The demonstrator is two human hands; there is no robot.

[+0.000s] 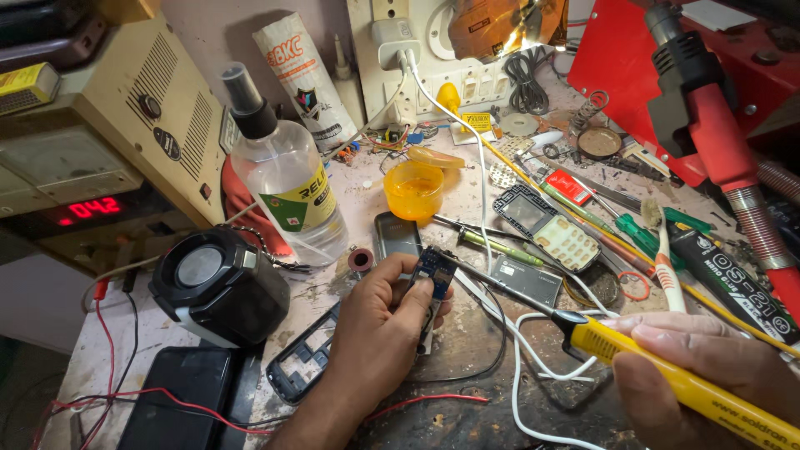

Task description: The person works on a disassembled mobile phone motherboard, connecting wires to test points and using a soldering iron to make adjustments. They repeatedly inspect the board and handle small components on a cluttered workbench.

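left hand (pixel 379 321) pinching small blue circuit board (pixel 433 271) at centre; right hand (pixel 708 371) at four o'clock gripping yellow-handled soldering iron (pixel 658 367), tip on board. risk: slipped tip bridging pads, scorching fingers.

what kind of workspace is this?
Likely a phone repair bench. The right hand holds a yellow soldering iron to a small circuit board in the left hand; a phone keypad frame lies nearby.
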